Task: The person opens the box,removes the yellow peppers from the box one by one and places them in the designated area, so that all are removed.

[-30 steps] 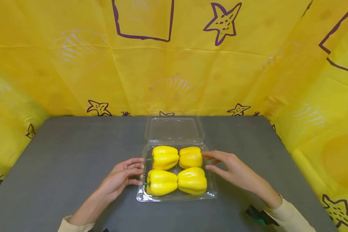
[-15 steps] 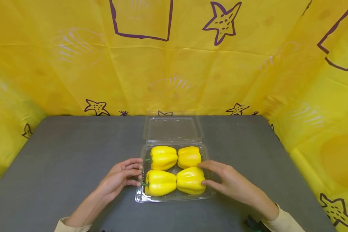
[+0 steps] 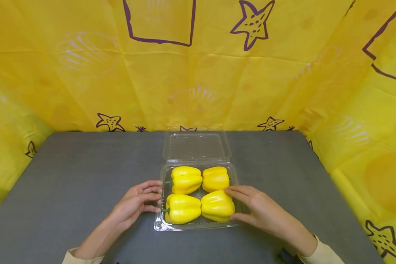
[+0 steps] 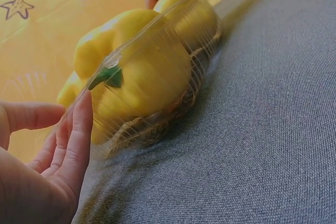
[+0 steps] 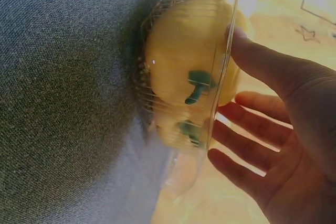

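Observation:
Several yellow bell peppers lie in two rows in the clear plastic clamshell container (image 3: 198, 228), whose lid (image 3: 197, 146) is folded back. My left hand (image 3: 135, 201) pinches the container's left rim lightly between thumb and fingers; beside it, a green stem (image 4: 109, 77) shows through the clear wall in the left wrist view. On the right, my right hand (image 3: 264, 209) holds the front right bell pepper (image 3: 217, 206) by its outer end, thumb toward the front and fingers toward the back. Green stems (image 5: 199, 85) of the right-hand peppers face that hand in the right wrist view.
The container stands on a grey cloth-covered table (image 3: 85, 165). Yellow fabric (image 3: 145, 84) printed with starfish and fish hangs behind the table and along both sides. A dark object (image 3: 287, 256) lies by the right sleeve.
My right hand has moved from the back right bell pepper toward the front and onto the front right one. My left hand keeps its place at the container's left rim.

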The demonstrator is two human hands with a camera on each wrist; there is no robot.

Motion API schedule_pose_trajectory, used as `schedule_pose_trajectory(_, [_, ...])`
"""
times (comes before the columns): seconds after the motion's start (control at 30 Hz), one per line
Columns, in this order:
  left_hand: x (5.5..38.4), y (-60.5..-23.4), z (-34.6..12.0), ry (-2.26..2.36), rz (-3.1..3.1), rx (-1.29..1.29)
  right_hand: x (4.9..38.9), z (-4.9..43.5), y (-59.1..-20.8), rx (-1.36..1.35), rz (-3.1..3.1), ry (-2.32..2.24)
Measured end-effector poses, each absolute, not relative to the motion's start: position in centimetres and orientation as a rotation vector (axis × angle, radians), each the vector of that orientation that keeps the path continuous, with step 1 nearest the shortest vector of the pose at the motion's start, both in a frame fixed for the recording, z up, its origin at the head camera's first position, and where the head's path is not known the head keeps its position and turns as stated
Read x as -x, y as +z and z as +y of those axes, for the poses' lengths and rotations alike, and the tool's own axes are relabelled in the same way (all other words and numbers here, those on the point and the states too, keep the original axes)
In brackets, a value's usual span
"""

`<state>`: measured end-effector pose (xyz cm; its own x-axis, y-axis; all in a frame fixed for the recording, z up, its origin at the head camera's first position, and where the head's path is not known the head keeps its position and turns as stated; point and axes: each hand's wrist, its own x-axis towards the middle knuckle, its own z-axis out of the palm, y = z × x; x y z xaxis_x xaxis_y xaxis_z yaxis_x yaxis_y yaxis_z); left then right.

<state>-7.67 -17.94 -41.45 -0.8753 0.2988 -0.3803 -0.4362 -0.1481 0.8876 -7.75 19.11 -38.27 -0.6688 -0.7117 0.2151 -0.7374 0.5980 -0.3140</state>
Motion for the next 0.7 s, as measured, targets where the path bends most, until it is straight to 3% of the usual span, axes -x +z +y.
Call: schedule_pose_trajectory(0.7, [7.6, -41.5, -17.7, 2.077, 1.651, 0.148, 8.4, 19.5, -39.9, -1.215, -2.738, 0.68])
